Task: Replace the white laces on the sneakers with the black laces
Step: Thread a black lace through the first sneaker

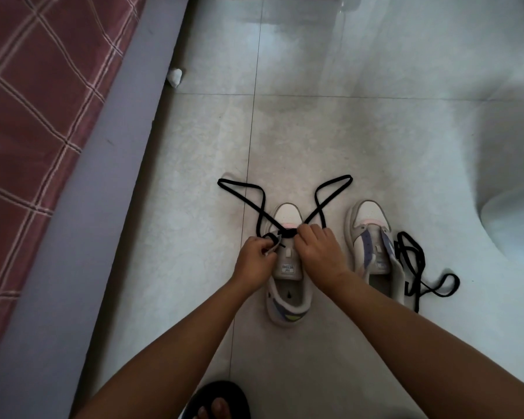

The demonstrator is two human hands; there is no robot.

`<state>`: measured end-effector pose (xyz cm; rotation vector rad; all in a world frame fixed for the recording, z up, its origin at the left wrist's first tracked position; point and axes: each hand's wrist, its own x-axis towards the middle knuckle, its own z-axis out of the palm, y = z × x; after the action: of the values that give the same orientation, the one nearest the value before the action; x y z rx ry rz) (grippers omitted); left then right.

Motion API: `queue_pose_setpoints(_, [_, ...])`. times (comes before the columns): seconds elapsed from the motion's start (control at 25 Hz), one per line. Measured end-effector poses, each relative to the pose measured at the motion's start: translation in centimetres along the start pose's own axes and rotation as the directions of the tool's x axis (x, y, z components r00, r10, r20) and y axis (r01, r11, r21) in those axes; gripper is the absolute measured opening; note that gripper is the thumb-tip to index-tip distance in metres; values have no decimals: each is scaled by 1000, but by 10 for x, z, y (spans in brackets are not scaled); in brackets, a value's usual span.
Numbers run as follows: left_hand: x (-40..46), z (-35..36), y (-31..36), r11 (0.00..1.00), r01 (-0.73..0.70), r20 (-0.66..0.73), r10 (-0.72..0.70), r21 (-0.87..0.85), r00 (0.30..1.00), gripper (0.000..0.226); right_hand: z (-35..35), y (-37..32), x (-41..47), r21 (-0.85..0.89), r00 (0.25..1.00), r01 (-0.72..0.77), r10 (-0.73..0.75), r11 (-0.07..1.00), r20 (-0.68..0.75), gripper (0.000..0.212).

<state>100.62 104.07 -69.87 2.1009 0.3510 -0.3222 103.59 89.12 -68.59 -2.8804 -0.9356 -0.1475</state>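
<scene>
Foot and sandal (217, 400): seen nearest the camera at the bottom edge, in a dark sandal on the tiled floor (360, 122).

Left hand (254, 258): fingers were curled in a pinch on the black lace at the left eyelet row of the near sneaker; the grip appeared meant to steady the lace tip for threading.

Right hand (318, 249): fingers were bent down onto the lace where it crossed the lowest eyelets; a hold on the lace was judged likely, though the fingertips were hidden from view.

Near sneaker (286, 267): stood toe away from the person, tongue exposed, so the eyelets faced upward for access.

Black lace (254, 192): passed through the bottom eyelets only; its two ends were laid out on the floor in loops beyond the toe, apart from each other, presumably to prevent tangling.

Second sneaker (372, 246): stood just beside, on the right, with no lace fitted.

Spare black lace (418, 267): lay in a loose heap touching the second sneaker's right side.

White laces: none were seen.

Progress: judged early; one shoe was barely begun.

Bed edge (58, 146): ran along the left.
</scene>
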Motion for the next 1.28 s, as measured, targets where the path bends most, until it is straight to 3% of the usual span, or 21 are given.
queue_pose_setpoints(0.12, [1,2,-3,999,12,12,-11,-45,1000,14,5,6,-4,127,994,88,-78,988,-82,14])
queue_pose_setpoints(0.2, [1,2,-4,994,45,23,-43,-99,999,15,6,7,3,240,999,39,-44,970,16,6])
queue_pose_setpoints(0.32, [-1,1,-3,981,101,32,-97,-168,995,18,13,1,13,278,956,-185,107,943,272,12])
queue_pose_setpoints(0.48, [-3,0,1,978,80,35,-74,-194,997,21,26,-8,15,213,935,-252,181,944,304,24])
queue_pose_setpoints(0.64, [-5,1,1,990,60,45,-55,-126,997,14,21,-17,13,307,962,-266,232,914,141,13])
queue_pose_setpoints(0.72, [-11,5,-1,991,46,47,-52,126,998,24,21,-23,8,418,945,-309,325,854,35,8])
queue_pose_setpoints(0.8, [-19,13,-4,888,-27,54,2,460,999,35,18,-30,6,512,922,-333,386,792,2,9])
queue_pose_setpoints(0.84, [-22,17,-1,843,-45,60,15,536,998,37,17,-31,6,531,922,-311,385,788,-31,12])
queue_pose_setpoints(0.92, [-23,25,9,856,27,40,-56,516,998,37,13,-32,7,511,938,-229,329,828,-112,18])
queue_pose_setpoints(1.08, [-15,26,22,917,271,-11,-280,293,960,33,-4,-29,2,443,961,-19,139,896,-240,24])
queue_pose_setpoints(1.28, [-20,18,21,919,275,62,-303,282,951,40,-42,-36,-15,454,943,166,-7,875,-332,23])
